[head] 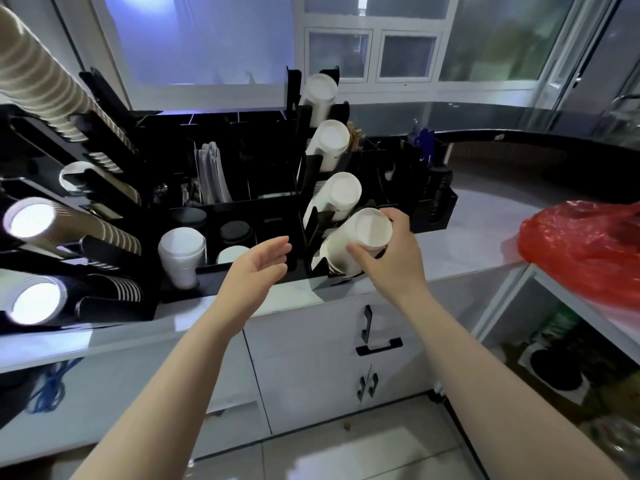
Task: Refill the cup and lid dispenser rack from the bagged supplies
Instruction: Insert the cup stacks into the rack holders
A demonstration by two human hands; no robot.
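Scanning from the far left, I see the striped brown cup stacks lying on their sides in the black dispenser rack, mouths tilted out toward me so a cup can be pulled straight off the front. Next along, a short upturned stack of white cups stands in an open bin, with black lids in the bin just beside it and paper sleeves filed upright behind. Everything faces the server's side of the counter, by my reckoning for a quick grab.

My left hand hovers in front of the bins, palm turned inward, fingers relaxed and spread, holding nothing. I judge it is waiting to steady the stack.

Now the right column: four slanted slots, each carrying a white cup stack. My right hand has its fingers curled round the lowest white stack, thumb under the leading rim and fingertips over the top edge. That stack sits partly in the bottom slot, angled up toward me, and I judge I'm seating it down the channel.

Farther right, a red plastic bag slumps on the counter well apart from the rack, near enough to reach; I take it for the bagged supplies.

As for writing, I can read none: no brand or label is legible on cups, rack or bag.
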